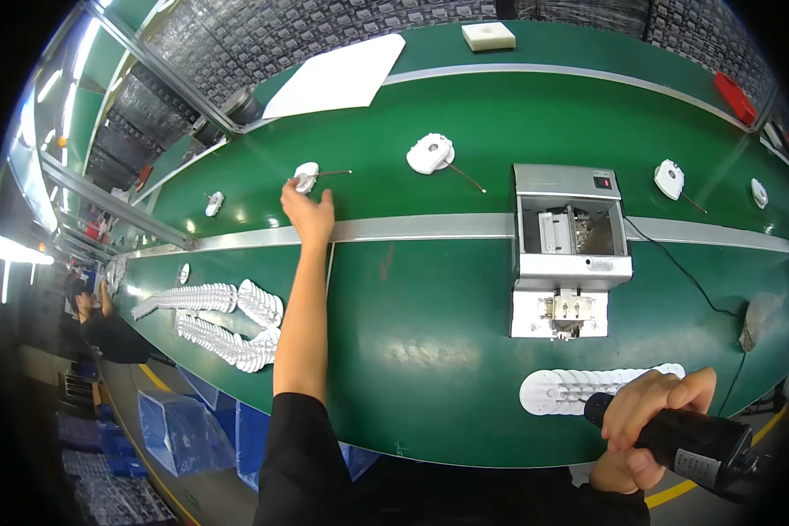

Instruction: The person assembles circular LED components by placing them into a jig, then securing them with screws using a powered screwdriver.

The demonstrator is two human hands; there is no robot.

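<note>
Left hand on white round part

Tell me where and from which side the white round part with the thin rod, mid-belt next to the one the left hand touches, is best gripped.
Probably by the rim of the white disc-shaped part, pinched from above on its left edge. It lies flat on the green belt, and its thin rod sticks out to the lower right, so that side is awkward. The left hand is already at the neighbouring part.
</note>
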